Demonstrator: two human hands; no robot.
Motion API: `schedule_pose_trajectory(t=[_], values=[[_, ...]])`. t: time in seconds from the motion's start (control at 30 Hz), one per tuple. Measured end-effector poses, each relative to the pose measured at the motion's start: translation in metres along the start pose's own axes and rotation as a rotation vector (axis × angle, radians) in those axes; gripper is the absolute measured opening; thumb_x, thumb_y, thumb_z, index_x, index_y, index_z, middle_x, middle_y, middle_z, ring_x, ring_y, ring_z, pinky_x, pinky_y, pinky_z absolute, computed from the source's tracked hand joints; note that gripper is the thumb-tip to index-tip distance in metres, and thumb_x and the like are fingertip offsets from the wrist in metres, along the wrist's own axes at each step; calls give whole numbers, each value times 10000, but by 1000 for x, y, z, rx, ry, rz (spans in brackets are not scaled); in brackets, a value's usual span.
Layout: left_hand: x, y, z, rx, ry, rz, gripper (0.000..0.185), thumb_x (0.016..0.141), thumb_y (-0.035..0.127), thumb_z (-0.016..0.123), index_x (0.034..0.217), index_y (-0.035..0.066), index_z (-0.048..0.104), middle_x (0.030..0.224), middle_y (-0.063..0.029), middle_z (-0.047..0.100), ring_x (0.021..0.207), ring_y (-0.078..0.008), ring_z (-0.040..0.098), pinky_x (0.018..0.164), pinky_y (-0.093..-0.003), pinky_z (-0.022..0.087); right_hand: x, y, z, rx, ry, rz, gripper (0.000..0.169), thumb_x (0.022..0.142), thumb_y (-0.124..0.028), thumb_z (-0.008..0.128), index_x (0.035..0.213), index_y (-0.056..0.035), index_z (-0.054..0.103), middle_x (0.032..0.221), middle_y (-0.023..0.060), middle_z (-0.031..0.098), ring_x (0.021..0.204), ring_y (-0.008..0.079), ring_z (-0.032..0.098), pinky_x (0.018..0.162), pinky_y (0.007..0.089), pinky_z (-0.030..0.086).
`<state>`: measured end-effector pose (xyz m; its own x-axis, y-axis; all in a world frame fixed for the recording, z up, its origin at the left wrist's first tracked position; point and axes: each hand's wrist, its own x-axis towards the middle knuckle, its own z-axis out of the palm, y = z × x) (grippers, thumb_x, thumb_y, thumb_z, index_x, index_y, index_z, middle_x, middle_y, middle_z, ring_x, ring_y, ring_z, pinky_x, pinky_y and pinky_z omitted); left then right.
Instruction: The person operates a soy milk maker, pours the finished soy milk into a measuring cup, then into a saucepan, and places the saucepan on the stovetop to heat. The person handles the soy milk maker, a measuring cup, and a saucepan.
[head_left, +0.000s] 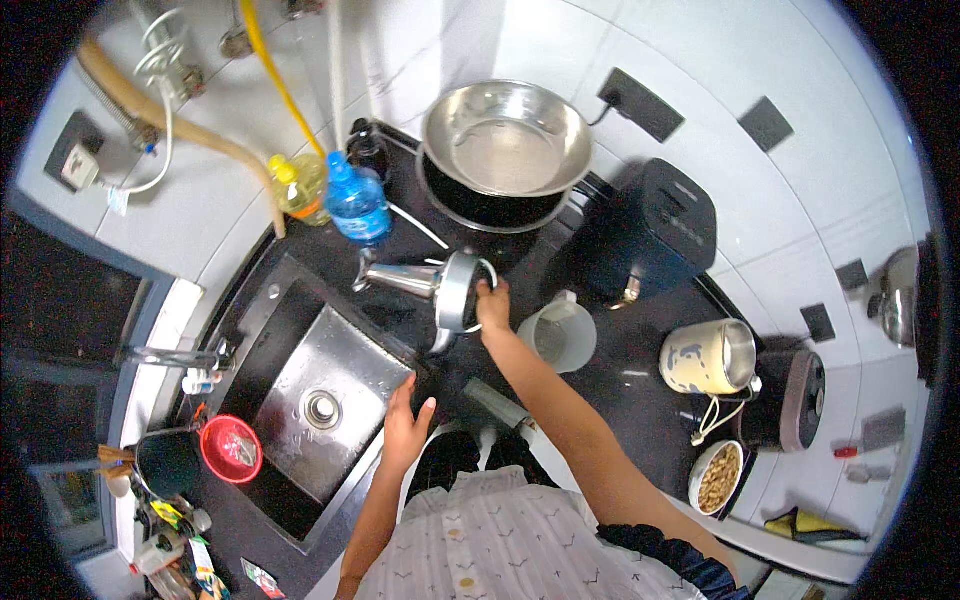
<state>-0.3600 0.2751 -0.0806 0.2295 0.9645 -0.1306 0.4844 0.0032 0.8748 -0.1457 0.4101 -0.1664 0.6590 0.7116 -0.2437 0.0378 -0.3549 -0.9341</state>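
My right hand (493, 306) reaches over the black counter and grips the rim of a silver metal kitchen utensil (456, 292). The utensil has a round, ring-like body, a short curved lip at its lower side and a tapered tube pointing left; its exact kind is unclear. Part of the rim is hidden by my fingers. My left hand (406, 427), fingers apart and holding nothing, is at the near right corner of a stainless steel sink (337, 375). A translucent plastic jug (559, 334) stands just right of my right hand.
Behind are a steel basin (510, 142) on a dark base, a blue bottle (358, 202) and a yellow bottle (301, 187). A black appliance (652, 232), a cream pot (697, 358) and a bowl of nuts or beans (717, 478) stand right. Left sits a red basket (231, 448).
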Motion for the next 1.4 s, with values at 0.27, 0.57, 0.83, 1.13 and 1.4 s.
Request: schedule_pose_trajectory(t=[0.27, 0.57, 0.83, 1.13, 1.4], values=[[31, 7, 37, 44, -68, 130, 641, 888, 295, 577, 1349, -70, 325, 1383, -298, 329, 1292, -404, 328, 1064, -419, 284, -20, -5, -6, -149, -131, -1, 605, 875, -207, 537, 1346, 92, 303, 1275, 323, 432, 1203, 437, 408, 1025, 434, 327], [24, 25, 61, 93, 21, 234, 603, 871, 218, 601, 1351, -36, 339, 1417, -264, 286, 1272, -378, 362, 1034, -423, 324, -106, -26, -69, -151, -188, -399, 660, 882, -197, 565, 1383, 69, 229, 1380, 278, 306, 1280, 396, 346, 1074, 409, 279], [-1, 107, 110, -147, -147, 265, 487, 882, 99, 556, 1333, 11, 392, 1411, -169, 323, 1270, -302, 379, 1026, -410, 342, -160, -44, -263, 134, 68, -234, 429, 884, -27, 543, 1284, -21, 389, 1281, 111, 450, 1168, 196, 476, 956, 318, 416], [-22, 172, 211, -107, -351, 295, 469, 911, 161, 551, 1333, 23, 399, 1414, -157, 325, 1286, -288, 368, 1041, -409, 335, -159, 19, -433, 236, 642, -292, 269, 922, -69, 506, 1181, -16, 456, 1156, 110, 533, 1034, 169, 531, 865, 311, 455], [-20, 193, 338, -517, -643, -85, 645, 975, 462, 303, 1466, 78, 137, 1524, -120, 131, 1408, -253, 116, 1129, -414, 102, -129, 29, -538, 184, 768, -349, 222, 953, -141, 435, 1131, -11, 468, 1106, 102, 541, 983, 168, 520, 861, 304, 413]])
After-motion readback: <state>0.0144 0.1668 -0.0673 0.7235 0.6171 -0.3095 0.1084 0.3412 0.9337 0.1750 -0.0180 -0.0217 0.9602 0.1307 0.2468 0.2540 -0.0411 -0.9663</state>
